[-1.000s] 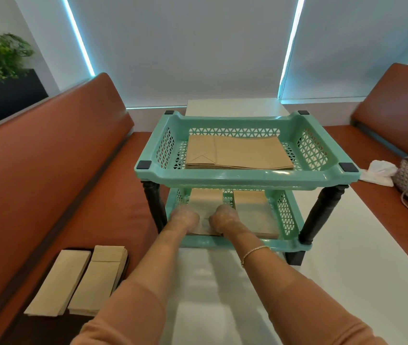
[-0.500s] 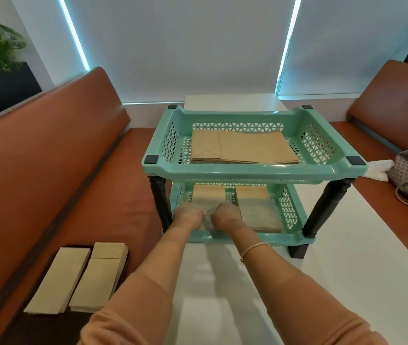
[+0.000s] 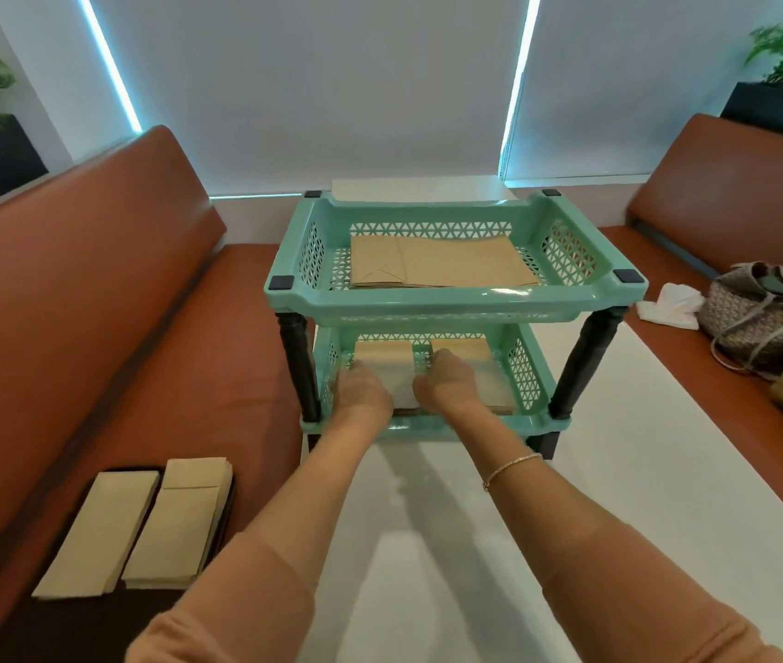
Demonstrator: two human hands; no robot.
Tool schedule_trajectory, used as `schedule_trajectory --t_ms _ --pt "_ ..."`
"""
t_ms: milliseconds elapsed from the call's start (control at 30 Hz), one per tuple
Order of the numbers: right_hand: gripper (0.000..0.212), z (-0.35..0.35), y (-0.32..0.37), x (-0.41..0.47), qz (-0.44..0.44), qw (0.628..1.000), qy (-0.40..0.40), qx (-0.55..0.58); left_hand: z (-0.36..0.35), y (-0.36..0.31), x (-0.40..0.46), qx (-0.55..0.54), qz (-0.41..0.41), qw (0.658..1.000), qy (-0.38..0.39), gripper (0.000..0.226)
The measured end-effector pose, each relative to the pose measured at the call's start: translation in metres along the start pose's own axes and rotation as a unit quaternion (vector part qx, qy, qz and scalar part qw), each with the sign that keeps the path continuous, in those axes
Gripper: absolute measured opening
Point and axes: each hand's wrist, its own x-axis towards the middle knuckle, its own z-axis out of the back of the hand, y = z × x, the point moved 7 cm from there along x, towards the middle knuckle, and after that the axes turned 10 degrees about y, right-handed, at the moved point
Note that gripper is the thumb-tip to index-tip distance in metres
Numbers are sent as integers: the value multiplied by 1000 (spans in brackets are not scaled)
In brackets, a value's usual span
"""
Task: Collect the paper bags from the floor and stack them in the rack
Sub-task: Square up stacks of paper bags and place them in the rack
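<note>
rack [image 3: 456,299]: mint green two-tier thing sitting on the white table [image 3: 619,495]
top tier: flat stack of paper bags [image 3: 442,261]
bottom tier: two bag piles side by side, left pile [image 3: 382,358] and right pile [image 3: 468,351]
left hand [image 3: 363,392]: reaching into the bottom tier, on the left pile, fingers hidden so can't tell
right hand [image 3: 446,382]: right next to it, same pile's edge, fingers not really visible either
bench [image 3: 93,356]: two more bag stacks [image 3: 140,528] on a dark tray
</note>
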Motion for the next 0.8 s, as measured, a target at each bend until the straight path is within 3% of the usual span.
schedule_trajectory --t_ms 167,333,433,633,733,800 --pt "50 1 -11 -31 64 998 14 26 -4 13 -50 -128 -62 989 -42 44" --pt "44 -37 4 -85 197 979 46 -8 -3 68 -109 -215 -53 963 -150 31" --pt "35 -85 18 -110 251 960 119 -20 -10 123 -134 -263 23 950 -167 30" --pt "28 -184 57 -119 282 925 237 -97 -31 268 -147 -300 243 915 -117 30" --pt "36 -234 71 -95 249 924 265 -123 -39 325 -133 -310 295 900 -85 20" --pt "42 -265 80 -75 216 925 278 -145 -45 360 -113 -322 324 887 -68 32"
